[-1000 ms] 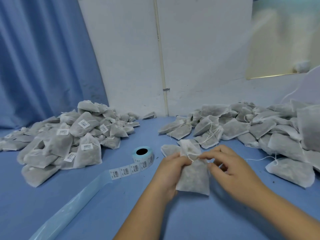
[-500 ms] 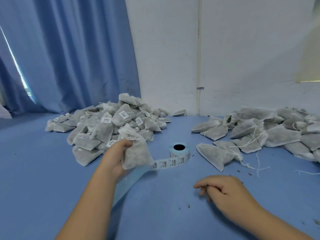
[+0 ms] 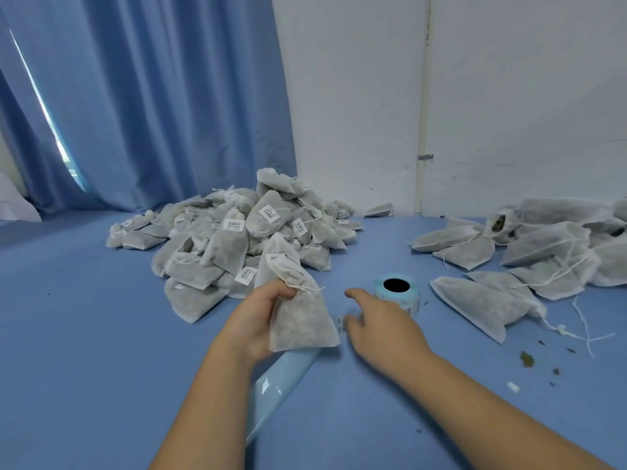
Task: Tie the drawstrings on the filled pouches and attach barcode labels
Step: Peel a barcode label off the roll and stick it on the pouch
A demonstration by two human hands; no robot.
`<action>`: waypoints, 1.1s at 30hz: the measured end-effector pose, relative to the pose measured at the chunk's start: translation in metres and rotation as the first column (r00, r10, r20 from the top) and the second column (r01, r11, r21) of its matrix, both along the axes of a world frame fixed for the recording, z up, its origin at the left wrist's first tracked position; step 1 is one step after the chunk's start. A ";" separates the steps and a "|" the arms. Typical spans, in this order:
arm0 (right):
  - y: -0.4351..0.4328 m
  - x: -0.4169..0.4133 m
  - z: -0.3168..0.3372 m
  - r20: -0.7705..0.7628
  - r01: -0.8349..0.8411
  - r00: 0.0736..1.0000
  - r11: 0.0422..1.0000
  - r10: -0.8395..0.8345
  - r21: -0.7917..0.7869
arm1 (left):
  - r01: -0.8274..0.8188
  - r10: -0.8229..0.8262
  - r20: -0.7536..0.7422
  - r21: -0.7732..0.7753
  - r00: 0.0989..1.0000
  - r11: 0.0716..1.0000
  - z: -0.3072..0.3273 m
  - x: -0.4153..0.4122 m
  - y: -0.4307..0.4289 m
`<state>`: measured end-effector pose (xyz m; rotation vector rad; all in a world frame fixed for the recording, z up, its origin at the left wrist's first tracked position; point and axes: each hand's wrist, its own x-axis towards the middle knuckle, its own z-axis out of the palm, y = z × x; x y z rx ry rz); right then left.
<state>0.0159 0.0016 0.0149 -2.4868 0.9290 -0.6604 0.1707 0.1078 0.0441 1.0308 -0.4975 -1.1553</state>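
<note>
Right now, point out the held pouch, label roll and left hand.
held pouch point(image 3: 302, 320), head view, middle of its body.
label roll point(image 3: 412, 302), head view, its side wall.
left hand point(image 3: 251, 320), head view, middle of hand.

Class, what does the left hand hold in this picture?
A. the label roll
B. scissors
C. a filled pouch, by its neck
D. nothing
C: the left hand grips a filled pouch at its gathered neck; the label roll stands on the table, near the right hand.
</note>
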 end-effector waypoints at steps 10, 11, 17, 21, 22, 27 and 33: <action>-0.015 -0.009 -0.009 0.184 -0.048 0.982 0.996 0.034 0.072 | 0.110 -0.147 0.474 0.105 0.868 0.988 0.016 -0.017 0.014; -0.016 -0.010 -0.008 0.192 -0.051 0.981 0.994 0.031 0.099 | 0.135 -0.190 0.493 0.145 0.849 0.980 0.015 -0.020 0.014; -0.018 -0.020 -0.004 0.252 -0.138 0.964 0.967 0.082 0.214 | 0.151 -0.340 0.585 0.348 0.737 0.925 0.010 -0.024 0.015; -0.017 -0.023 -0.003 0.271 -0.173 0.957 0.955 0.105 0.242 | 0.182 -0.406 0.572 0.409 0.712 0.894 0.010 -0.028 0.016; -0.017 -0.023 -0.003 0.289 -0.177 0.952 0.953 0.103 0.244 | 0.196 -0.414 0.559 0.409 0.718 0.891 0.010 -0.028 0.016; -0.011 -0.024 -0.004 0.352 -0.167 0.931 0.972 0.100 0.166 | 0.196 -0.392 0.544 0.384 0.742 0.902 0.010 -0.025 0.016; -0.002 -0.024 -0.003 0.232 -0.195 0.951 0.979 0.202 -0.054 | 0.201 -0.365 0.528 0.342 0.767 0.918 0.007 -0.022 0.016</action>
